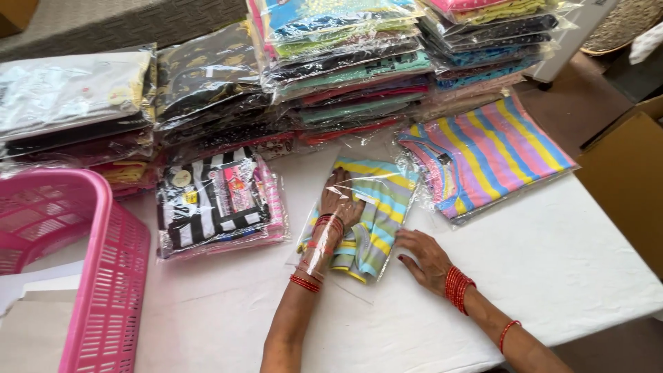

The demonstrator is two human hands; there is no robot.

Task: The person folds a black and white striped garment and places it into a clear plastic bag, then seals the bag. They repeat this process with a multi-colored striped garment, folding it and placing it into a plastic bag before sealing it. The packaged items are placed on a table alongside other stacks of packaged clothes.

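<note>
Was mid-bagging: my left hand (340,202) sat flat inside the clear plastic bag (359,228), pushing the folded yellow-and-blue striped shirt (376,221) toward 12 o'clock, while my right hand (425,257) pinned the bag's edge open-palmed, so squaring it up looked next.

Clear flat polybag (376,200) with yellow-blue-grey striped garment at bench centre; pink-blue-yellow striped pack (487,155) right, black-white striped pack (210,200) left, bagged stacks (345,62) behind.

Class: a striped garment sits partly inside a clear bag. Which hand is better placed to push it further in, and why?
Probably the left hand: it is already inside the clear bag, flat on the striped garment. The right hand rests outside, at the bag's edge.
</note>
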